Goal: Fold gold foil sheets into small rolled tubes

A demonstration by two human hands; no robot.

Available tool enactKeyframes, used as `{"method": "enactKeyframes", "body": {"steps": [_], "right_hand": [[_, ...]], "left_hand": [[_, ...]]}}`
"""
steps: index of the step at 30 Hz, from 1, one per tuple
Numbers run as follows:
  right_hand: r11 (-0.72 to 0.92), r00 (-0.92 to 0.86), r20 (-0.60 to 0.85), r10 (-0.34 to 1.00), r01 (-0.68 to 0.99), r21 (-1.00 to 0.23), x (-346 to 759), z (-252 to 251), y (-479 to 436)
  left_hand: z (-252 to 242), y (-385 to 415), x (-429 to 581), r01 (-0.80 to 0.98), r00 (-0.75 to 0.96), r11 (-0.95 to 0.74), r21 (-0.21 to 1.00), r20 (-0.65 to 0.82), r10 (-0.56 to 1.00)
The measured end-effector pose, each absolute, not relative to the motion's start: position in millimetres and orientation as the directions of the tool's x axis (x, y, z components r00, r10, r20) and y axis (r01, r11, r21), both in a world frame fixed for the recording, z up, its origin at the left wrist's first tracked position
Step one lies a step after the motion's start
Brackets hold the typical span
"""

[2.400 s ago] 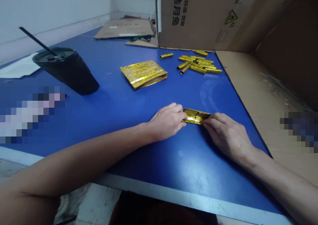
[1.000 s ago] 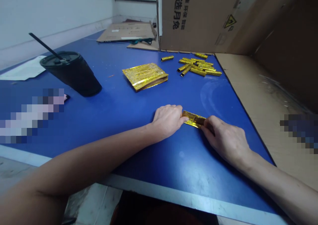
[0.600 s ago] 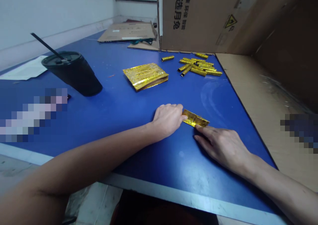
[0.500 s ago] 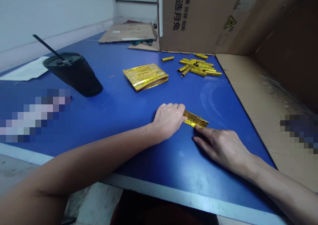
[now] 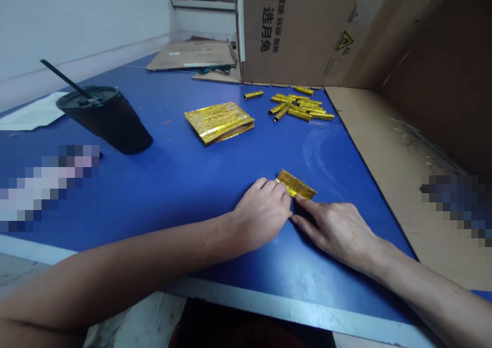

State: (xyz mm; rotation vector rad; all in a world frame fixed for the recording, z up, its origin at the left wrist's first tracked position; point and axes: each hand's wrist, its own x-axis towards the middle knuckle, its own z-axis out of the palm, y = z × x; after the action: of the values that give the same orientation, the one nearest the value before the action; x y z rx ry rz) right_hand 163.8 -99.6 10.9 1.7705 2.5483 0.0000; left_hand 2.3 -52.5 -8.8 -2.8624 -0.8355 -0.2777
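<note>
A folded strip of gold foil paper [image 5: 300,185] lies slanted on the blue table, its near edge partly covered by fingers. My left hand [image 5: 263,209] has its fingers curled over the strip's left end, and the fingertips are largely hidden. From the right, my right hand [image 5: 340,227] rests its stretched index finger on the strip's near edge. Its thumb points left, apart from the index finger and close to the left thumb. Farther back is a stack of gold foil paper [image 5: 219,122], with a pile of small rolled gold foil tubes [image 5: 302,107] to its right.
A dark tumbler with a straw [image 5: 111,122] stands at the left beside a white sheet [image 5: 33,112]. Flattened cardboard [image 5: 192,55] lies at the back. A large cardboard box [image 5: 292,35] closes off the far side, with a cardboard flap [image 5: 384,148] along the right. A blurred-out object is at far left.
My left hand has slid toward me along the strip, and more of the strip's far side now shows. The right index finger stays on its near edge. The view has shifted slightly.
</note>
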Motion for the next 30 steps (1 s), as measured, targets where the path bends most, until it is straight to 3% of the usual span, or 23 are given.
{"method": "enactKeyframes", "body": {"steps": [10, 19, 26, 30], "right_hand": [[0.306, -0.299, -0.087, 0.950, 0.949, 0.079, 167.5, 15.8, -104.9], [0.318, -0.373, -0.255, 0.892, 0.919, -0.233, 174.5, 27.9, -101.9], [0.323, -0.338, -0.253, 0.907, 0.941, -0.099, 182.1, 31.4, -104.0], [0.342, -0.363, -0.261, 0.894, 0.931, -0.124, 181.4, 32.3, -104.2]], "left_hand": [[-4.5, -51.6, -2.4, 0.561, 0.820, -0.828, -0.008, 0.141, 0.554], [-5.1, -45.8, -3.3, 0.539, 0.832, -0.842, 0.024, 0.140, 0.537], [-4.1, -44.9, -4.0, 0.519, 0.848, -0.855, 0.018, 0.118, 0.517], [-3.9, -44.8, -4.5, 0.516, 0.849, -0.856, 0.024, 0.114, 0.515]]}}
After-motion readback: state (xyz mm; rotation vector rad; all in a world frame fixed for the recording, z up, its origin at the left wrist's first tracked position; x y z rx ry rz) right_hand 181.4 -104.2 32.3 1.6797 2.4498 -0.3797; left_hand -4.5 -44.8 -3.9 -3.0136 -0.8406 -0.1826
